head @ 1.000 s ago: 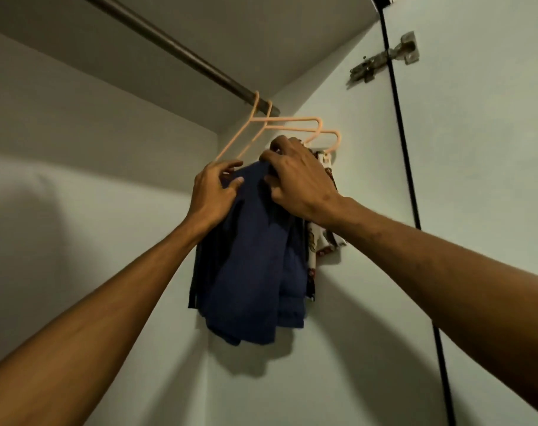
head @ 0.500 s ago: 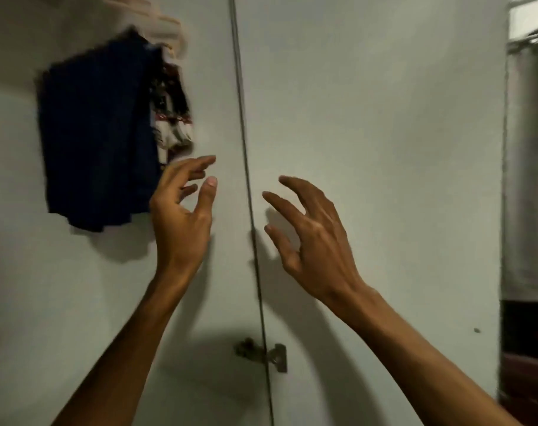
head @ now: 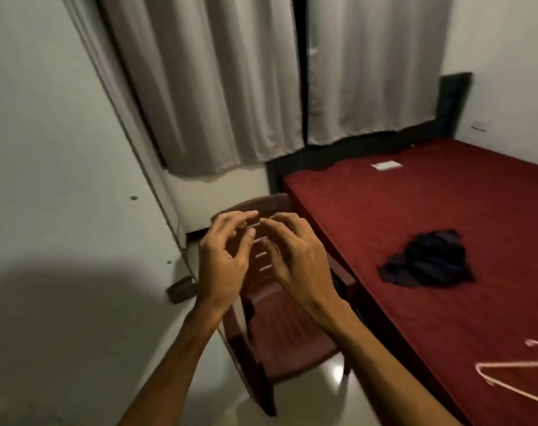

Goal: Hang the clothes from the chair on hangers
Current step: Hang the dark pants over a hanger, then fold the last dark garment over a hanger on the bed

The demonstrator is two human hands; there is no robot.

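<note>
A dark garment point(head: 427, 265) is seen crumpled on the red bed point(head: 446, 195), its longer side running left to right. A pink hanger point(head: 507, 363) is laid nearer on the same bed, hook toward the upper right, its bar cut by the frame edge. A dark red chair point(head: 286, 330) is set just beside the bed, back toward the curtains point(head: 215, 87). Above it, the left hand point(head: 221, 265) and right hand point(head: 295, 259) are held empty, fingers loosely spread.

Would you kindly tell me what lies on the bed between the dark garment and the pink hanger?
Nothing lies there. In the head view, only bare red bedsheet separates the dark garment from the pink hanger, and the two lie apart.
</note>
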